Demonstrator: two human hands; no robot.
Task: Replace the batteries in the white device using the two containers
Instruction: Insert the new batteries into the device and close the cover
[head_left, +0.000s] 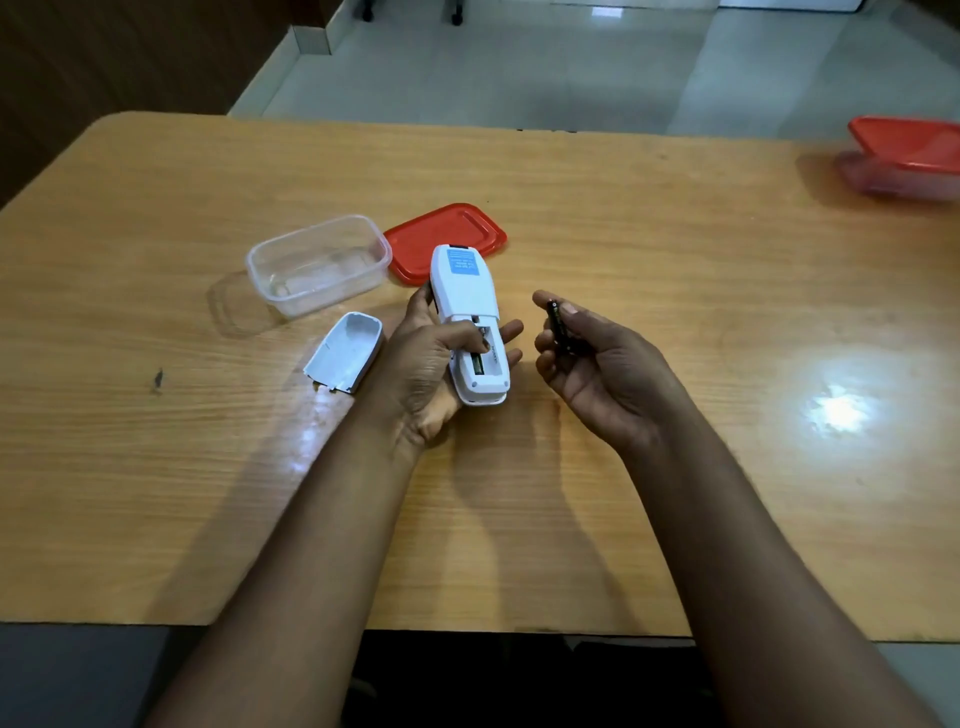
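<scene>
My left hand (423, 364) grips the white device (467, 291) back side up, thumb pressed into its uncovered battery compartment (480, 361). My right hand (592, 358) is just right of the device, fingers closed on black batteries (557, 325). The device's white battery cover (345, 351) lies on the table to the left, inner side up. A clear lidless container (317, 262) stands at the left behind it, and its red lid (449, 239) lies flat beside it, partly behind the device. A second container with a red lid on (906, 156) sits at the far right.
The wooden table (675, 467) has bare surface in front of and to the right of my hands. Its near edge runs along the bottom, its far edge meets a tiled floor. A dark mark (157, 379) is on the left.
</scene>
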